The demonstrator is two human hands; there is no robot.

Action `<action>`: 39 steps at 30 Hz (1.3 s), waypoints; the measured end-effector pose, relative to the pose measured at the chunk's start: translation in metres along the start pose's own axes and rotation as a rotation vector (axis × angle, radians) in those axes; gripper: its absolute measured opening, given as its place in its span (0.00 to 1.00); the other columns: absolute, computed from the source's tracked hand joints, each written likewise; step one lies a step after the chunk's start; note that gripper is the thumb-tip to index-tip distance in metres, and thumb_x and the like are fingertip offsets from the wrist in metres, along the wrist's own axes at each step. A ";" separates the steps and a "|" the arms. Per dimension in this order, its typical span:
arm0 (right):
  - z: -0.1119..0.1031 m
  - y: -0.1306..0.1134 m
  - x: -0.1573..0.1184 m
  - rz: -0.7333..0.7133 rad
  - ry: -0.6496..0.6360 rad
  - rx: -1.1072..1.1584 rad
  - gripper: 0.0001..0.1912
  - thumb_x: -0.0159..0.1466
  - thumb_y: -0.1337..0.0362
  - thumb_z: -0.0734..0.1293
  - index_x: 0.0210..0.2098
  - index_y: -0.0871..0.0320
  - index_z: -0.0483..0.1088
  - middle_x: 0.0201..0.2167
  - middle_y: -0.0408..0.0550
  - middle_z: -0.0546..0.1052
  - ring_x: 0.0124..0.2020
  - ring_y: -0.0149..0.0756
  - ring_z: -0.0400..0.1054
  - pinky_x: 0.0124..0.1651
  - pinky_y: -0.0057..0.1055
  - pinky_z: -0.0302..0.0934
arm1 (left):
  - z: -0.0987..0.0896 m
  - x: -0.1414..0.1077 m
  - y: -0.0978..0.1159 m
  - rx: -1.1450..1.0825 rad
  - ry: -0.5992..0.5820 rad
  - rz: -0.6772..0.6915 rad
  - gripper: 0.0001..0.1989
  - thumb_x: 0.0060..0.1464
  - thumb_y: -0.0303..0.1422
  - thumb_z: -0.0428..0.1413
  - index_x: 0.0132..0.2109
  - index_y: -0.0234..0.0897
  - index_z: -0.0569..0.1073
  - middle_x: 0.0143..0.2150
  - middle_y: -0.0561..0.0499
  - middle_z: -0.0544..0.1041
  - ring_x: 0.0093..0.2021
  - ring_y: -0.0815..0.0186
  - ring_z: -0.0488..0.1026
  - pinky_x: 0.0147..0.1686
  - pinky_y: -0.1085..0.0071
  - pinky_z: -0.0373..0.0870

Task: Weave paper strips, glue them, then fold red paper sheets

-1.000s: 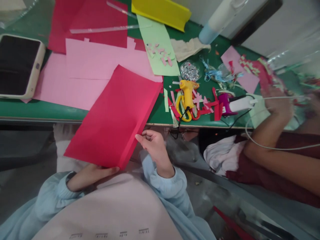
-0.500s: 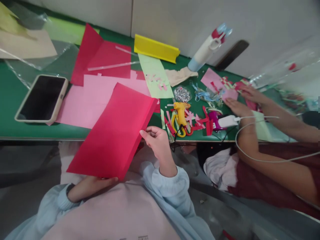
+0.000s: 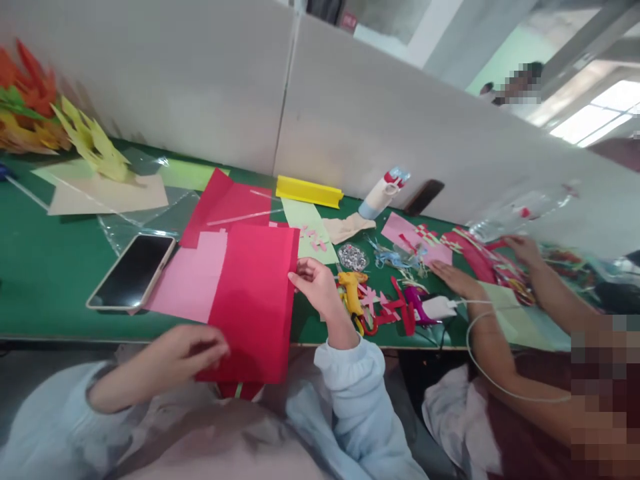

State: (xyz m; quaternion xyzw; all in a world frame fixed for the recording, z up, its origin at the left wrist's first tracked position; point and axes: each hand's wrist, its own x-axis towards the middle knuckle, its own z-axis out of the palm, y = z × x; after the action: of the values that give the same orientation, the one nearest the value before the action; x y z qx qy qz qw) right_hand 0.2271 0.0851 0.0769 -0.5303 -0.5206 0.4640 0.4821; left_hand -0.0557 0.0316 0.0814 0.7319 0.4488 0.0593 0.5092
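The red sheet (image 3: pixel 255 300) is pinched narrowly at its right edge between the thumb and fingers of the right hand (image 3: pixel 323 290), and most of it is spread to the left of those fingertips, its lower part reaching past the edge of the green table (image 3: pixel 50 267). The left hand (image 3: pixel 175 360) is held loosely curled, a gap left between thumb and fingers, by the sheet's lower left edge; whether the paper is touched there cannot be told. The pink sheet (image 3: pixel 190 280) is partly covered, above the left fingers, and the yellow glue gun (image 3: pixel 351 285) is seen just beyond the right ones. The red sheet is judged light, fairly stiff but easily creased; it would best be gripped lightly along the folded strip (image 3: pixel 289 333) under the right fingertips, with its free lower left corner supported against sagging.
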 end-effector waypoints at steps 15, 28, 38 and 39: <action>0.006 -0.057 -0.028 -0.050 -0.311 -0.183 0.10 0.56 0.60 0.70 0.35 0.56 0.69 0.27 0.39 0.70 0.27 0.27 0.64 0.33 0.26 0.62 | -0.091 0.073 0.090 0.126 0.452 0.312 0.20 0.51 0.52 0.57 0.31 0.39 0.75 0.32 0.51 0.78 0.35 0.64 0.73 0.40 0.69 0.70; 0.010 -0.082 -0.020 0.033 -0.316 0.051 0.15 0.53 0.54 0.74 0.35 0.56 0.76 0.31 0.42 0.78 0.30 0.28 0.70 0.35 0.27 0.67 | -0.090 0.052 0.091 -0.187 0.390 0.256 0.19 0.49 0.52 0.61 0.33 0.39 0.75 0.33 0.52 0.79 0.34 0.66 0.74 0.30 0.74 0.69; 0.013 -0.085 -0.021 0.173 -0.349 0.212 0.22 0.51 0.52 0.78 0.42 0.55 0.77 0.33 0.43 0.81 0.33 0.29 0.74 0.38 0.27 0.69 | -0.089 0.048 0.096 -0.333 0.382 0.199 0.19 0.46 0.50 0.65 0.31 0.38 0.75 0.29 0.54 0.77 0.28 0.70 0.72 0.26 0.75 0.67; 0.013 -0.085 -0.021 0.180 -0.352 0.228 0.23 0.51 0.52 0.78 0.42 0.55 0.77 0.34 0.43 0.81 0.33 0.30 0.74 0.38 0.27 0.70 | -0.089 0.047 0.096 -0.339 0.388 0.188 0.19 0.45 0.50 0.65 0.32 0.38 0.75 0.28 0.54 0.77 0.28 0.69 0.72 0.27 0.74 0.68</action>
State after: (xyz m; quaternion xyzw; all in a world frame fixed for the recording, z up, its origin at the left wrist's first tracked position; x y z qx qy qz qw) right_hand 0.2042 0.0634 0.1603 -0.4274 -0.4916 0.6464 0.3972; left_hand -0.0190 0.1197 0.1825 0.6497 0.4518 0.3198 0.5211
